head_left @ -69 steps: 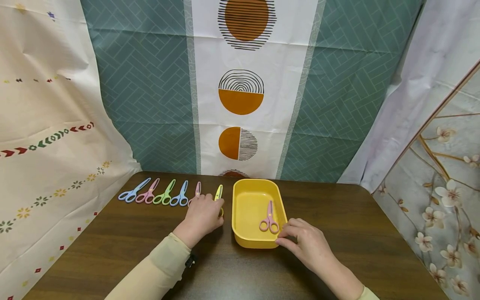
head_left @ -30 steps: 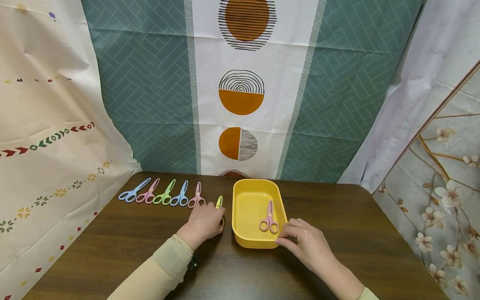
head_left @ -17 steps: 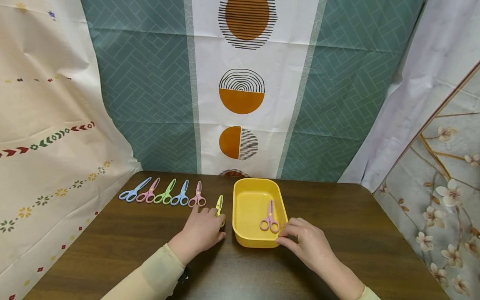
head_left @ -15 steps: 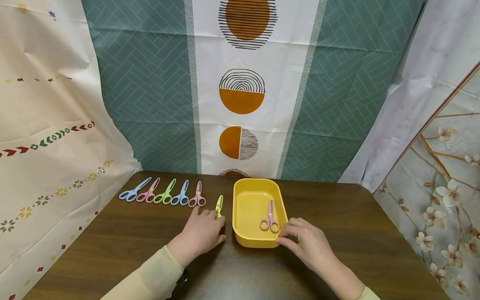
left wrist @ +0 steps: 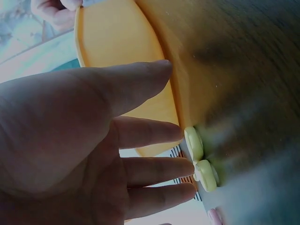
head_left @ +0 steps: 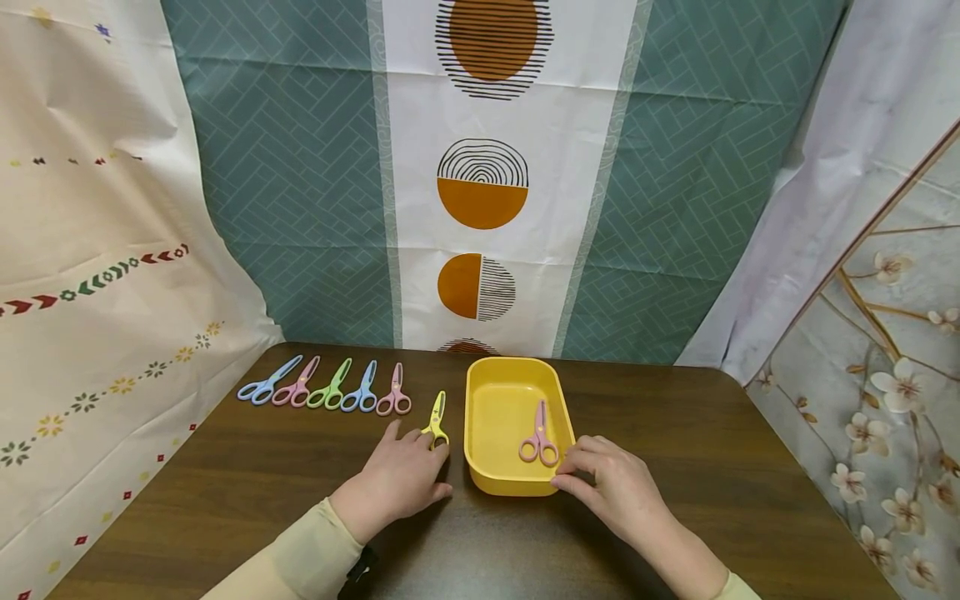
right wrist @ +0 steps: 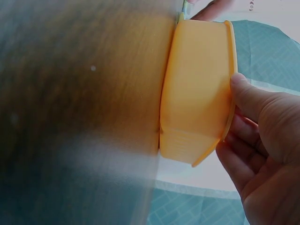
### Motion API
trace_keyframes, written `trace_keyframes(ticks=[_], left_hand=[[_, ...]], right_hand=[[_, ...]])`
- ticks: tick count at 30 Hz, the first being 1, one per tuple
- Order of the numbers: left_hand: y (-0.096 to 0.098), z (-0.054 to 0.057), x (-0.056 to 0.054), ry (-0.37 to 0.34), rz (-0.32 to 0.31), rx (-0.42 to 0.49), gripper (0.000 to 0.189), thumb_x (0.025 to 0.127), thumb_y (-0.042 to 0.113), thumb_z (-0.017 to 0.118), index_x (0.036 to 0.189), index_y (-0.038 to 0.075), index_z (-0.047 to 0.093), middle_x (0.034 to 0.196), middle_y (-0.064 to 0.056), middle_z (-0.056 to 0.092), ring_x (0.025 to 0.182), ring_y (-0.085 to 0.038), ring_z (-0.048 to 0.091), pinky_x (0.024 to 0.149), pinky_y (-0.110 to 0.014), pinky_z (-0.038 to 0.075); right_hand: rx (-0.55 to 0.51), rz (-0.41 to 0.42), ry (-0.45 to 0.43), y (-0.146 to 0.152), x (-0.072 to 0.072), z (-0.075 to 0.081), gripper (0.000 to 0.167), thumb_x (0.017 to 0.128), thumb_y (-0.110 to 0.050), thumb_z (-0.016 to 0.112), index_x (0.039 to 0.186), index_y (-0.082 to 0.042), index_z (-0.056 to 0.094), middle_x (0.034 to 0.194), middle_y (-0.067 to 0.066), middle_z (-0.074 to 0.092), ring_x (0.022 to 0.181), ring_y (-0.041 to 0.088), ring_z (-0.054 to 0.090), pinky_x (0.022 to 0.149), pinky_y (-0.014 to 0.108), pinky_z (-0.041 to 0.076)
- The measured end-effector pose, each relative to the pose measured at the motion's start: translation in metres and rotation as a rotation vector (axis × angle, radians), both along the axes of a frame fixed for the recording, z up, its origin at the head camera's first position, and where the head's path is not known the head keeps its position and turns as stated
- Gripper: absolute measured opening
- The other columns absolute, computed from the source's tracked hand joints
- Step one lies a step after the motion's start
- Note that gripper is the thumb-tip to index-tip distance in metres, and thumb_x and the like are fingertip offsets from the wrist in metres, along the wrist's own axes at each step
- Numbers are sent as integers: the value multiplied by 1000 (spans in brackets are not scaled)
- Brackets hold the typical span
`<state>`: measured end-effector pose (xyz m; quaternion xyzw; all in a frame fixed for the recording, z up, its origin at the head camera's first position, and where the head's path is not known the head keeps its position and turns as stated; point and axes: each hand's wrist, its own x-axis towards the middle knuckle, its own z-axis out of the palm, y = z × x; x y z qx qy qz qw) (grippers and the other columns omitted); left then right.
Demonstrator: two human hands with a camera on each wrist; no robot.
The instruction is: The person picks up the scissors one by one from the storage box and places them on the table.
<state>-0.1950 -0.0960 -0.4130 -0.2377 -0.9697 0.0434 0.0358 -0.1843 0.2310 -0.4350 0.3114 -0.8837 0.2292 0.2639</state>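
My left hand is spread with relaxed fingers over the handles of the yellow scissors, which lie on the table left of the bin. In the left wrist view its fingers are straight, the tips by the yellow scissors' handle loops; contact is hard to tell. My right hand pinches the near right corner of the yellow plastic bin. The right wrist view has the thumb on the bin's rim and the other fingers behind it. Pink scissors lie inside the bin, blades pointing away.
Left of the yellow scissors, several scissors lie in a row: pink scissors, blue scissors, green scissors, more pink scissors and more blue scissors. Behind the dark wooden table hangs a patterned curtain.
The yellow scissors have slid toward me, out of line with the row. My left hand has since loosened and drawn back from them slightly. The right hand and bin stay put.
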Motion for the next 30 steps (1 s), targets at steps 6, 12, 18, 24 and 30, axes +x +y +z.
trace_keyframes(ticks=[6, 12, 18, 24, 30], left_hand=[[1, 1, 0, -2, 5, -4, 55, 94, 50, 87, 128, 9, 76, 128, -13, 74, 125, -36, 68, 114, -68, 42], [1, 0, -1, -17, 7, -10, 57, 95, 49, 86, 133, 9, 75, 133, -14, 73, 128, -36, 68, 115, -67, 42], [1, -4, -7, -34, 13, 8, 60, 97, 48, 84, 140, 8, 73, 143, -17, 69, 132, -38, 66, 116, -67, 41], [0, -10, -17, -29, 24, 31, 59, 97, 48, 84, 139, 9, 73, 139, -17, 70, 130, -38, 67, 116, -68, 41], [2, -14, -32, -26, 47, 24, 59, 99, 51, 81, 140, 10, 72, 139, -16, 70, 128, -38, 68, 117, -68, 40]], right_hand=[[5, -8, -16, -1, 0, 0, 27, 78, -24, 100, 86, -34, 77, 91, -27, 62, 85, -1, 58, 72, 27, 56], [7, -13, -24, -1, 0, 0, 27, 78, -25, 100, 86, -34, 76, 91, -27, 62, 85, 0, 58, 72, 27, 56], [4, -8, -7, 0, 0, 1, 28, 78, -25, 100, 86, -35, 76, 91, -27, 62, 84, -1, 57, 71, 25, 55], [5, -9, -4, 0, 0, 1, 28, 77, -25, 100, 86, -35, 76, 91, -27, 62, 84, -1, 56, 70, 25, 54], [3, -9, 2, -1, 1, 0, 28, 77, -24, 101, 85, -35, 76, 91, -27, 62, 84, -1, 56, 70, 25, 54]])
